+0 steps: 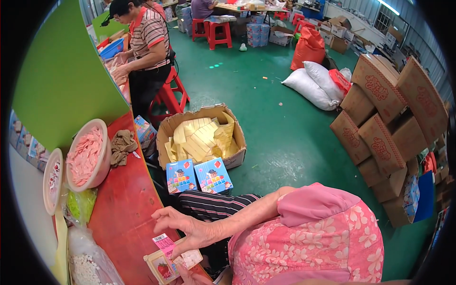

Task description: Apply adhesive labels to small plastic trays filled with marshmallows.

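At the table's near edge, my left hand has its fingers closed on a small cream box with a strawberry picture. Pale pieces show at the box's right side. A pink card with a white barcode end sticks up from the box, under my right hand. The fingers of my right hand are spread and its thumb points down at the box, by the card. Whether the thumb touches the card, I cannot tell. Part of my left hand is cut off by the lower edge.
On the red table stand a bowl of pink strips, a second bowl, a brown cloth and bags. Beside it are a carton of yellow packaging and blue boxes. A co-worker works beyond the green partition.
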Tool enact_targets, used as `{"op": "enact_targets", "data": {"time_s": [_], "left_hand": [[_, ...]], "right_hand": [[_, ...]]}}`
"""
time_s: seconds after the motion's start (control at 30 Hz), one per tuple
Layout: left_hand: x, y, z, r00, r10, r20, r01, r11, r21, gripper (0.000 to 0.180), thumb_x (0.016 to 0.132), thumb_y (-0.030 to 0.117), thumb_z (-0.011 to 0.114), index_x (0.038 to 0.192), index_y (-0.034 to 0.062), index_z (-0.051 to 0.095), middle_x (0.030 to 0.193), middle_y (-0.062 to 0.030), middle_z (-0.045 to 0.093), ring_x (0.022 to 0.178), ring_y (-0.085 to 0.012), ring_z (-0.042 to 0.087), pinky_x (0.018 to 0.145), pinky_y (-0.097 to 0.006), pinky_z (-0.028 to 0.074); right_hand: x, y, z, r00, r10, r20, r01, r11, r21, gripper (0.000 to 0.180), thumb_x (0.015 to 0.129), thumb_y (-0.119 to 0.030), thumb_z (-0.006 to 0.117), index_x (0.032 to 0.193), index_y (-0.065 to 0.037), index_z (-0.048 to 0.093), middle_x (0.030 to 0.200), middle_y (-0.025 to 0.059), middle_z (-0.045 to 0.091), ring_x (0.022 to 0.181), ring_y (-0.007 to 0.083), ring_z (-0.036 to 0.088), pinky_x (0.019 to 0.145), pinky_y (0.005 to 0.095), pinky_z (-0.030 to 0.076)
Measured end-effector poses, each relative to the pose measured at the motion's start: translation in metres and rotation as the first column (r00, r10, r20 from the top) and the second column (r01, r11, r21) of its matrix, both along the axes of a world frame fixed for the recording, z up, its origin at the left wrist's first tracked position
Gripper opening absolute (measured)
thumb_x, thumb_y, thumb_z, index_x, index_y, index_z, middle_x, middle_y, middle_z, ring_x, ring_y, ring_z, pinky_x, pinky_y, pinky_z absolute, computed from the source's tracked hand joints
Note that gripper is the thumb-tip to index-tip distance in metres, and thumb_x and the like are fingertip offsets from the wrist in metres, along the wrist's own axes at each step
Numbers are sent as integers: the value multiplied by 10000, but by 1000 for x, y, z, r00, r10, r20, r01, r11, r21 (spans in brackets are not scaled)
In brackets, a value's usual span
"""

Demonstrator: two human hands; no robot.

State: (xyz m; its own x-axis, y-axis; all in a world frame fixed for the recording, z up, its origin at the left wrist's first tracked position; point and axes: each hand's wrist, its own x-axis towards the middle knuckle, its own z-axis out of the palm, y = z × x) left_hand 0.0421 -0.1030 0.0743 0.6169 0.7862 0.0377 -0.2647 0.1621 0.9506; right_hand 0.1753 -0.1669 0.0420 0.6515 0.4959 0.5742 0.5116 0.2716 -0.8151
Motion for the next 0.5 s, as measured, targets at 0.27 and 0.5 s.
{"op": "enact_targets", "data": {"time_s": [0.27, 0.5], "left_hand": [[1, 2, -7, 998, 3, -60, 2, 996, 86, 437, 777, -63, 632, 1193, -41, 500, 1194, -148, 525, 1047, -235, 547, 916, -346, 476], [0, -4, 2, 996, 8, -84, 1, 994, 110, 342, 767, -81, 647, 1097, -71, 560, 1056, -145, 595, 935, -225, 589, 858, -332, 500]], "right_hand": [[-1, -11, -2, 991, 109, 72, -101, 990, -103, 261, 764, -248, 730, 970, -94, 694, 999, 48, 570, 981, 214, 491, 850, 368, 340], [-2, -16, -5, 952, 296, -73, -298, 954, -16, 245, 787, -192, 711, 988, -55, 681, 854, 72, 630, 857, 204, 572, 782, 338, 410]]}}
